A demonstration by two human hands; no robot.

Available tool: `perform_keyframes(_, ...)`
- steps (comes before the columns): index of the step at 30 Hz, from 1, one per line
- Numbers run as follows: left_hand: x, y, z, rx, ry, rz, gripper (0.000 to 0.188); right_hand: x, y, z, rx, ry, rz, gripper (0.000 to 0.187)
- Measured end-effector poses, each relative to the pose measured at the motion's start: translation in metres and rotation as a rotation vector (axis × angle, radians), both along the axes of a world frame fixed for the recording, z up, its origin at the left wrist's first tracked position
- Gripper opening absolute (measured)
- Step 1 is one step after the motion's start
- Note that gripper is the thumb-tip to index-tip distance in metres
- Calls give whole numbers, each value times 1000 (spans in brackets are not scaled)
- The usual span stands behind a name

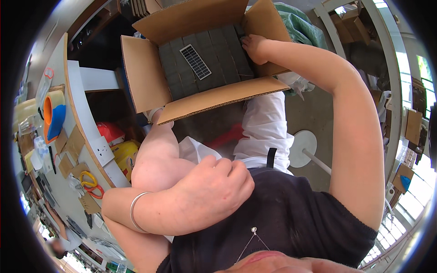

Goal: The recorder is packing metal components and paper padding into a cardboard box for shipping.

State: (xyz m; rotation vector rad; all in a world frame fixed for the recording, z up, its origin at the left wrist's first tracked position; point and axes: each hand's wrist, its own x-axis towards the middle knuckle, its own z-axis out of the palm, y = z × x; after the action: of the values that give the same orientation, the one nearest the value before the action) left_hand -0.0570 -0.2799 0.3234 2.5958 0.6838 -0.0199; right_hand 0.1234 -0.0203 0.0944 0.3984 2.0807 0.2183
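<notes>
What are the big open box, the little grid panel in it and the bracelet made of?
Box: matt brown cardboard, likely corrugated, because its nearest edge looks ridged.
Panel: smooth-looking, dark with pale lines; its surface could be glass or plastic, I can't tell.
Bracelet: probably polished metal, because it's thin and silvery with bright shine.

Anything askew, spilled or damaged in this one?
One thing looks askew: the small gridded panel lies on top of the dark grey blocks in the open carton, turned at an angle to the seams between them, while the blocks sit in fairly even rows. I see no clear spill or damage.
</notes>
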Motion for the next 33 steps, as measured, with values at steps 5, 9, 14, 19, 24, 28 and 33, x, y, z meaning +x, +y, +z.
perform_keyframes(5,2,7,1,15,-26,-28,28,-8,-3,-1,-35,-84,22,64)
perform_keyframes(9,5,17,0,-1,-54,-68,30,-13,2,-5,-83,-152,7,62)
perform_keyframes(14,8,26,-2,-13,-65,-97,29,-17,4,-6,-131,-169,75,63)
perform_keyframes(19,12,33,-3,-18,-43,-112,28,-19,7,-9,-143,-171,79,60)
perform_keyframes(24,12,34,-1,-41,2,-105,30,-19,2,-6,-115,-105,70,56)
perform_keyframes(28,10,34,-8,-97,82,-104,36,-11,7,-11,-111,-16,16,51)
perform_keyframes(33,7,29,-5,-187,124,-57,38,-1,34,7,116,804,-269,20)
